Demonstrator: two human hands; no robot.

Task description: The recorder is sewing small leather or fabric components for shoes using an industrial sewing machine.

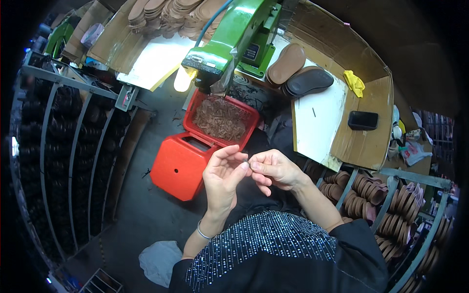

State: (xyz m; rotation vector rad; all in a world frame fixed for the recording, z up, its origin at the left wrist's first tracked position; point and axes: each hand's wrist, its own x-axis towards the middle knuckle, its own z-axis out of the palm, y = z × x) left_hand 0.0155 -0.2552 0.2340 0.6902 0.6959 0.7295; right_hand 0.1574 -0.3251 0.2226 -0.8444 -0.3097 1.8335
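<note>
My left hand [223, 177] and my right hand [276, 169] meet in front of my lap with their fingertips together. Each one pinches with thumb and forefinger, and between the tips is something small and dark, too tiny to name. The other fingers of both hands are loosely curled. Just beyond my hands stands a red plastic basket [252, 117] filled with brown scraps [220, 119]. A red plastic stool [177, 168] is left of my left hand. Above the basket hangs the head of a green machine [215, 53] with a lit lamp [183, 79].
Brown soles [286, 63] and dark soles [309, 82] lie on the white worktop [315, 132] at right. Near them are a phone [363, 120] and a yellow cloth [354, 83]. Racks of soles [361, 204] flank me at right, with a dark-loaded rack [73, 161] at left.
</note>
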